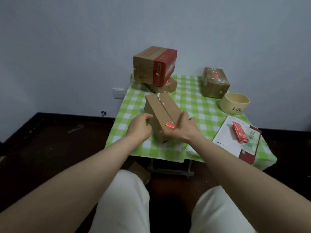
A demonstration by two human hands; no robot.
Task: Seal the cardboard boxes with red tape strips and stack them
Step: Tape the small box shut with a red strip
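A long cardboard box (159, 109) lies on the green checked table (190, 101), its top seam running towards me. A short red tape strip (171, 126) crosses the seam at the near end. My right hand (180, 129) grips that near end, thumb pressed along the box's edge just below the strip. My left hand (140, 126) rests against the box's left side with its fingers curled. At the back left stand two stacked boxes (154, 66), the upper one wrapped in a red band. Another taped box (215, 82) sits at the back right.
A cream round tub marked "Life" (234, 103) stands right of the box. A white sheet (230, 140) near the table's right edge carries red tape strips (239, 132). A wall socket (118, 93) is left of the table. My knees in white trousers are below.
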